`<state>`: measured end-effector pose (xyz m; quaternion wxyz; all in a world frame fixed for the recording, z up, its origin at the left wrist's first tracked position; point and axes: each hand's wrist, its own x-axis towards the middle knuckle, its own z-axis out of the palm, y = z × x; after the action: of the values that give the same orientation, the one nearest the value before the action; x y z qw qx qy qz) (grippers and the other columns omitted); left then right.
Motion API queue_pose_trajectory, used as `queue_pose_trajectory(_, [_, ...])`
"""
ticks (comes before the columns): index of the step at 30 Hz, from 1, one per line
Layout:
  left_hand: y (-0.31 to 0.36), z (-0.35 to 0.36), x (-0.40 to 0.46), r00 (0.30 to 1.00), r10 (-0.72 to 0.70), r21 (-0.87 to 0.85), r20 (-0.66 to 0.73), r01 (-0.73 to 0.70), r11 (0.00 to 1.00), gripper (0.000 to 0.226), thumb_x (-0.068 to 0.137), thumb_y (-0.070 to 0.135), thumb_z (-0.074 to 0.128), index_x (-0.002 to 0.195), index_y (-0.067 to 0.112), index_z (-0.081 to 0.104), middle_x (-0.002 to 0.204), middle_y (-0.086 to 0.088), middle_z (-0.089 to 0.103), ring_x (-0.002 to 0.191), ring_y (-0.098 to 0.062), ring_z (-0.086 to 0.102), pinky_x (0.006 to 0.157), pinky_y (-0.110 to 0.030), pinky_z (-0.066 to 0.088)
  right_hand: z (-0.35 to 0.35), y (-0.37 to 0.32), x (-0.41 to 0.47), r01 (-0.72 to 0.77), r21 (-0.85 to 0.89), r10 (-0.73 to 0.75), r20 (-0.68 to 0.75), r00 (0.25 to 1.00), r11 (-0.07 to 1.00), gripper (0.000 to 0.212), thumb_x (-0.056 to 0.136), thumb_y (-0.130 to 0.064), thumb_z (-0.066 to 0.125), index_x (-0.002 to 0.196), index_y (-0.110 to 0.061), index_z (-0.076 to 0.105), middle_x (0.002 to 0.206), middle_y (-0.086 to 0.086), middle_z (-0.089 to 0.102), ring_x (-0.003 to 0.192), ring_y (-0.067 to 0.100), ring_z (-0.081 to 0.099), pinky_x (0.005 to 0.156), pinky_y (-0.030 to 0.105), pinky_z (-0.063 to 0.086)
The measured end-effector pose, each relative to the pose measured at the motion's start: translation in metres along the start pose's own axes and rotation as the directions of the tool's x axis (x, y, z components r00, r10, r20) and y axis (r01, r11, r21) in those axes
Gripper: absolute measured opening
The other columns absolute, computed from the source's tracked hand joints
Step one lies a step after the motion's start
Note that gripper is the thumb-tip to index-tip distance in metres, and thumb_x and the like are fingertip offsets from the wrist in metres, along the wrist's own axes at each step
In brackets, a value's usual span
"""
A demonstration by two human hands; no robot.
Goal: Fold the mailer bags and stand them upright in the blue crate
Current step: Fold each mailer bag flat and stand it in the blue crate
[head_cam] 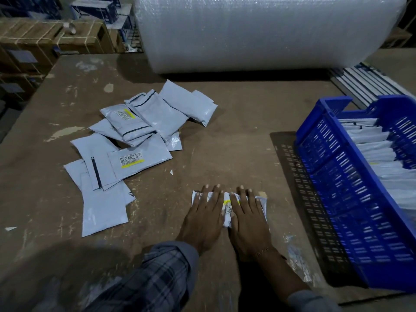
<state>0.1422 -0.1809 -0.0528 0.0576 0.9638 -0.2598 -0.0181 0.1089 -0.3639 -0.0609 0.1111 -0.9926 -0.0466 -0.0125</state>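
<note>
A folded white mailer bag lies on the brown table near the front edge. My left hand and my right hand press flat on it side by side, fingers straight, and cover most of it. A loose pile of grey mailer bags lies spread on the table to the left and behind. The blue crate stands at the right, tilted, with several folded bags upright inside.
A big roll of bubble wrap lies across the back of the table. Cardboard boxes are stacked beyond the table's left rear edge. Grey slats lie behind the crate. A dark perforated sheet sits under the crate.
</note>
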Motion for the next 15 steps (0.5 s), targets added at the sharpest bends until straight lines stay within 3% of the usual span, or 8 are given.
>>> queue_pose_trajectory(4, [-0.012,0.001,-0.003,0.998,0.066,0.008,0.003,-0.066,0.998,0.061,0.114,0.04,0.013,0.167,0.011,0.023,0.175,-0.011,0.017,0.161,-0.037,0.016,0.126,-0.054,0.027,-0.003,0.004,0.008,0.006,0.007,-0.006,0.017,1.0,1.0,0.062,0.103,-0.035,0.028,0.163,-0.019,0.027,0.172,0.009,0.015,0.159,0.031,0.012,0.125,0.052,0.024])
queue_pose_trajectory(7, [-0.028,-0.001,0.002,1.0,0.026,0.01,0.011,-0.026,1.0,0.062,0.113,0.042,0.008,0.169,0.016,0.012,0.177,-0.006,0.003,0.163,-0.03,0.004,0.128,-0.051,0.02,-0.004,-0.007,-0.008,-0.013,0.043,0.014,-0.02,1.0,0.999,0.063,0.105,-0.034,0.03,0.165,-0.016,0.02,0.172,0.007,0.012,0.16,0.029,0.008,0.127,0.049,0.018])
queue_pose_trajectory(11, [-0.011,-0.001,0.005,0.997,-0.076,-0.013,-0.026,0.075,0.997,0.063,0.111,0.039,0.022,0.167,0.009,0.019,0.176,-0.012,0.01,0.162,-0.038,0.008,0.127,-0.055,0.023,-0.003,-0.005,-0.013,0.017,0.105,-0.013,-0.038,0.999,0.994,0.062,0.107,-0.032,0.031,0.165,-0.017,0.015,0.173,0.003,0.009,0.16,0.024,0.003,0.128,0.044,0.01])
queue_pose_trajectory(15, [0.004,0.006,-0.001,0.999,-0.034,-0.003,-0.022,0.034,0.999,0.066,0.111,0.039,0.023,0.168,0.008,0.014,0.176,-0.015,0.009,0.161,-0.041,0.009,0.128,-0.057,0.019,-0.003,0.008,0.014,0.052,0.057,-0.055,0.042,0.998,0.997,0.062,0.105,-0.03,0.029,0.164,-0.016,0.02,0.173,0.005,0.011,0.16,0.026,0.005,0.127,0.05,0.017])
